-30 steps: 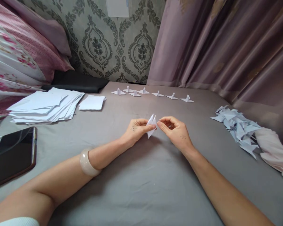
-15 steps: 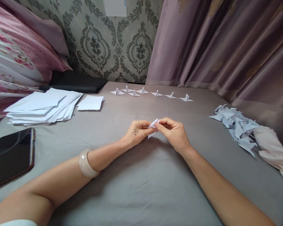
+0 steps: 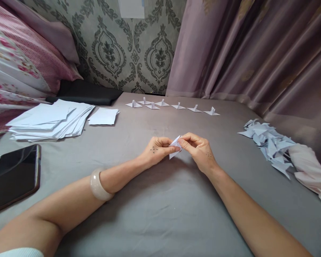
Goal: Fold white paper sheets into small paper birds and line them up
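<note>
Between my two hands, just above the grey cloth, is a small piece of folded white paper [image 3: 173, 155]. My left hand [image 3: 158, 150] pinches its left side, the thumb lying across the front. With thumb and fingertips my right hand [image 3: 196, 148] grips the upper right part. Fingers hide some of the folds. Beyond the hands, several folded paper figures [image 3: 212, 111] with upright middles and flat pointed sides stand in a loose row.
Stacked white sheets [image 3: 50, 121] and a smaller pile of paper squares [image 3: 103, 116] lie at left. A phone [image 3: 16, 178] rests nearer me. Heaped folded paper pieces [image 3: 270, 142] lie at right beside a pale cloth [image 3: 309, 167]. A black folded item [image 3: 88, 92] lies by the wall.
The folded paper has turned slightly, and more of its front face shows below my left thumb. My right fingers have shifted a little on its upper edge.
</note>
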Action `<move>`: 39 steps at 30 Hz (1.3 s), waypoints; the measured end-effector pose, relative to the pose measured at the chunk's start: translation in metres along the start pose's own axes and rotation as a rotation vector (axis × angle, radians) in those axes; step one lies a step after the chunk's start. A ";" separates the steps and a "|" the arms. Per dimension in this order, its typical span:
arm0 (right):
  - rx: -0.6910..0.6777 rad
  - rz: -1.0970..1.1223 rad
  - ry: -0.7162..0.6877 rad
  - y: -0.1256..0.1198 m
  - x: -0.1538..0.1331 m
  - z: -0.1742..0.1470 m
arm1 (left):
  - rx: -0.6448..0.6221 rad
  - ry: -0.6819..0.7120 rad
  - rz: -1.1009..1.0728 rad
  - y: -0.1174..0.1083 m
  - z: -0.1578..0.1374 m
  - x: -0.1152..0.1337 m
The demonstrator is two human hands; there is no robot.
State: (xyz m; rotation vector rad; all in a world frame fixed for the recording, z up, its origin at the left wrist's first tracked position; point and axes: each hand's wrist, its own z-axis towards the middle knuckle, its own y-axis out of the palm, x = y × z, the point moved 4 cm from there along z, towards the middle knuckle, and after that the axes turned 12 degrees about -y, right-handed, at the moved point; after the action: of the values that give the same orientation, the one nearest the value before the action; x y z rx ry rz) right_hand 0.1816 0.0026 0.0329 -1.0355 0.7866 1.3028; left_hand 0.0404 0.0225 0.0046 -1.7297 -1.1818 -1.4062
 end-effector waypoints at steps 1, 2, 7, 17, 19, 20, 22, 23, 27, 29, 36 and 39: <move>-0.014 0.004 0.004 0.000 0.000 0.000 | 0.003 -0.004 0.003 -0.001 0.000 -0.001; -0.027 0.008 0.008 0.001 0.001 0.000 | 0.003 -0.004 0.003 -0.001 0.001 -0.001; -0.010 -0.030 -0.025 0.002 0.001 0.000 | -0.060 0.017 0.020 0.001 0.001 -0.003; 0.081 0.114 0.012 -0.001 0.004 0.000 | -0.127 0.029 0.091 0.005 -0.006 0.002; 0.086 0.133 0.015 0.000 0.006 0.000 | -0.166 0.019 0.079 0.006 -0.007 0.003; 0.095 0.134 0.012 -0.001 0.007 0.000 | -0.176 0.013 0.076 0.006 -0.007 0.003; 0.116 0.126 0.010 -0.001 0.008 0.000 | -0.178 0.004 0.074 0.005 -0.007 0.002; 0.121 0.120 0.015 -0.001 0.009 0.000 | -0.169 0.000 0.071 0.005 -0.006 0.001; 0.117 0.074 0.030 0.000 0.010 0.001 | -0.100 0.003 0.059 0.003 -0.003 -0.001; 0.127 0.041 0.011 -0.001 0.009 0.002 | -0.041 0.041 0.083 0.002 -0.003 0.001; 0.093 0.021 0.177 -0.001 0.021 0.001 | -0.030 -0.039 -0.096 -0.003 0.002 -0.002; 0.066 0.008 0.258 0.002 0.026 -0.001 | 0.032 -0.045 -0.125 -0.010 0.006 -0.004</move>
State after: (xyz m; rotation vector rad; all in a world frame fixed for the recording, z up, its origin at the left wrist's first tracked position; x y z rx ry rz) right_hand 0.1832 0.0112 0.0087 -1.1620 1.0228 1.1547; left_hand 0.0343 0.0310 -0.0021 -1.6986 -1.3507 -1.4190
